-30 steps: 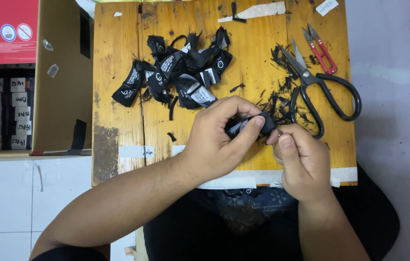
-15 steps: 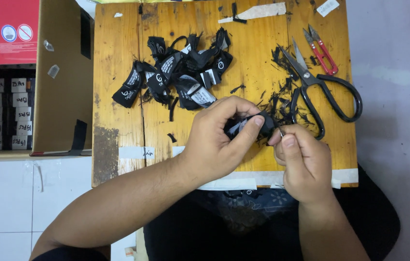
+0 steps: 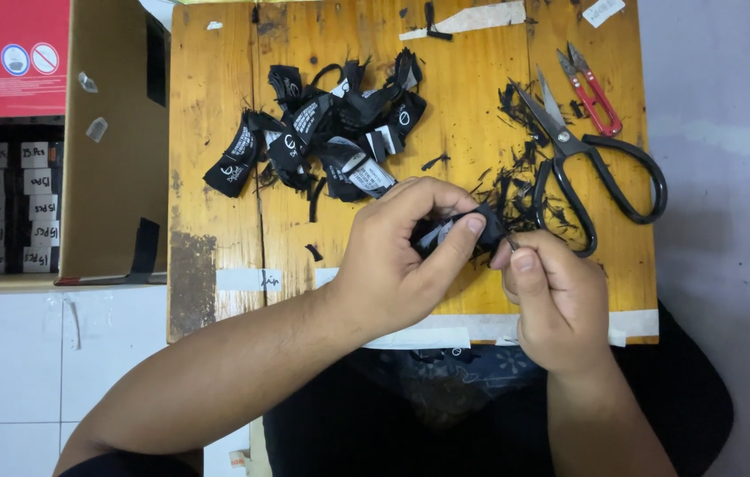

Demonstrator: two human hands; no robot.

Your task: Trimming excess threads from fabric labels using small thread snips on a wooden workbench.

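My left hand (image 3: 406, 252) pinches a small black fabric label (image 3: 453, 232) between thumb and fingers above the wooden board (image 3: 216, 159). My right hand (image 3: 556, 300) touches the label's right end with closed fingertips; what it grips there is hidden. A pile of black labels with white print (image 3: 326, 132) lies on the board beyond my left hand.
Large black-handled scissors (image 3: 591, 168) and small red thread snips (image 3: 591, 88) lie at the board's right, among black thread scraps (image 3: 516, 181). An open cardboard box (image 3: 114, 141) stands at the left, with a red box (image 3: 4, 53) beside it. White tape strips (image 3: 468, 19) mark the board.
Both hands stay nearly in place over the board's front edge. My left fingers have shifted slightly on the label.
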